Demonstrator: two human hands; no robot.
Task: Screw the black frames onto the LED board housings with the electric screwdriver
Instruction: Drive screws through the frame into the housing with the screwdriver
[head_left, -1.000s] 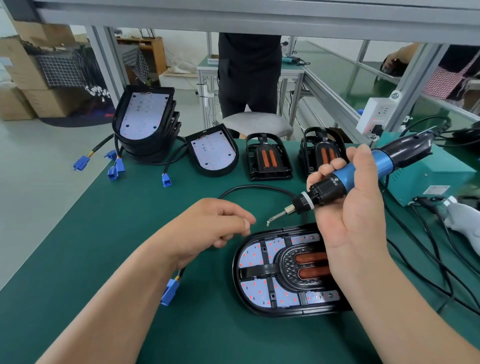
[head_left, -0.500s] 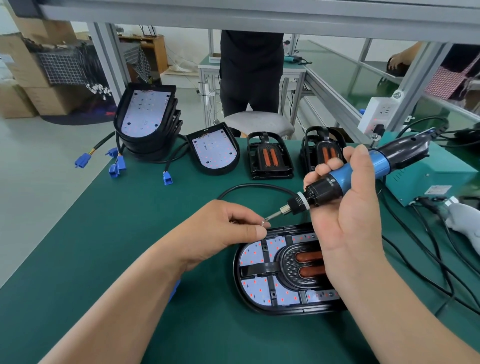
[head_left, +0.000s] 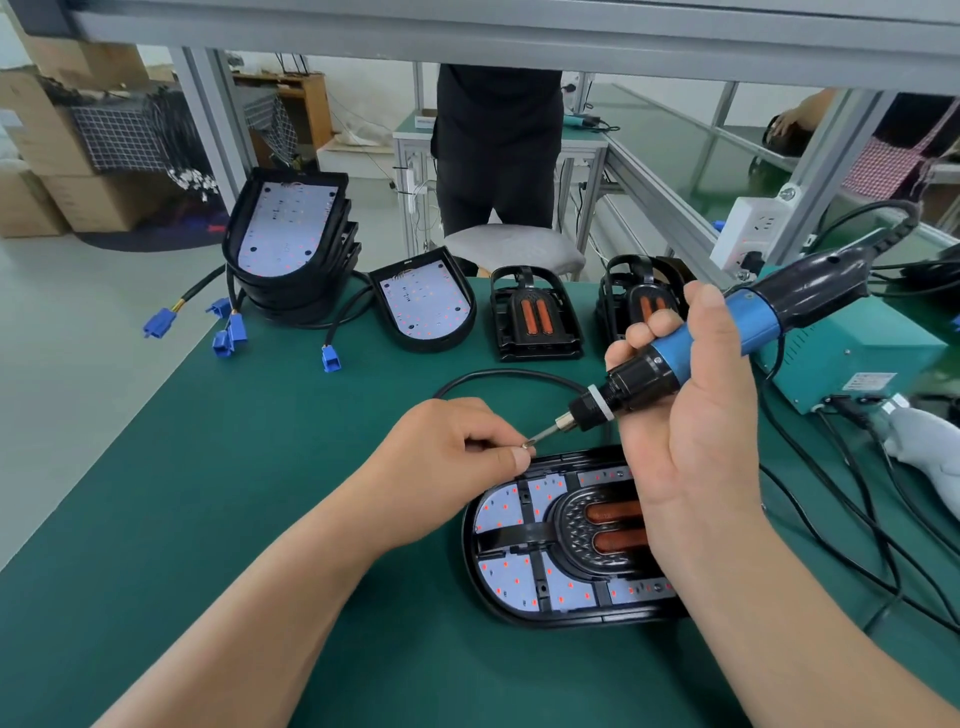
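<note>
Blue-and-black electric screwdriver (head_left: 748, 323) in grip of right hand (head_left: 696, 431), probable screw (head_left: 527, 445) in pinch of left hand (head_left: 447, 457)

Green-covered desk (head_left: 156, 493), set beneath a grey aluminium frame (head_left: 467, 31). Pale floor (head_left: 78, 322) was recorded at left. Cardboard boxes (head_left: 78, 202) were stacked beyond it. A grey stool (head_left: 514, 249) and a wooden cabinet (head_left: 306, 104) were noted behind.

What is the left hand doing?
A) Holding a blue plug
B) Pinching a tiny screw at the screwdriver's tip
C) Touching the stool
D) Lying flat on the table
B: the left hand pinches a small screw right at the bit of the electric screwdriver, which the right hand grips.
</note>
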